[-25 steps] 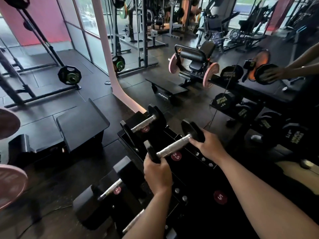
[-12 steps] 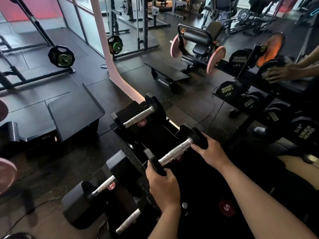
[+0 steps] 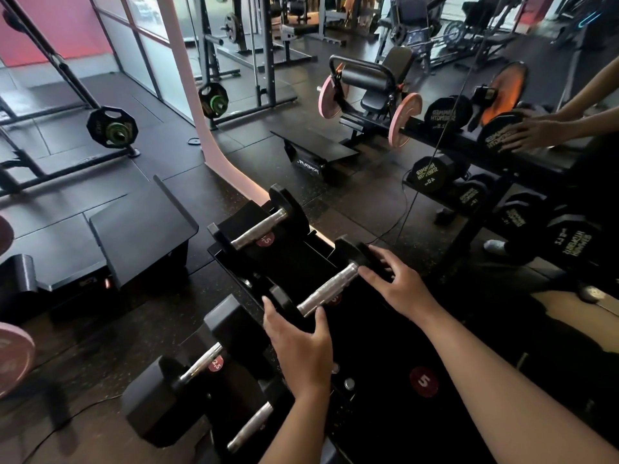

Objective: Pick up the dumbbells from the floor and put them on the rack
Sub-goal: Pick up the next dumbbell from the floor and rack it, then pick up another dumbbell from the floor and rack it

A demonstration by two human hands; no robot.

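Note:
A small black dumbbell (image 3: 326,291) with a silver handle lies on the sloped black rack (image 3: 378,343), over a red weight label. My left hand (image 3: 299,341) sits at its near head with fingers and thumb spread around it. My right hand (image 3: 400,286) rests flat-fingered against the far head. Another 2.5 dumbbell (image 3: 259,229) lies higher on the rack. Two more sit on the lower tier: a 2.5 dumbbell (image 3: 201,366) and a partly hidden dumbbell (image 3: 249,430). A red "5" label (image 3: 423,380) marks a bare slot.
A mirror on the right reflects a large dumbbell rack (image 3: 469,182) and my hands. A black step platform (image 3: 140,229) stands on the left, pink plates (image 3: 13,356) at the far left. A pink pillar (image 3: 214,145), a plate-loaded machine (image 3: 368,95) and a floor cable (image 3: 402,222) lie beyond.
The dumbbell has come down from the air onto the rack. Both hands have gone from gripping its heads to fingers spread. The view has shifted closer.

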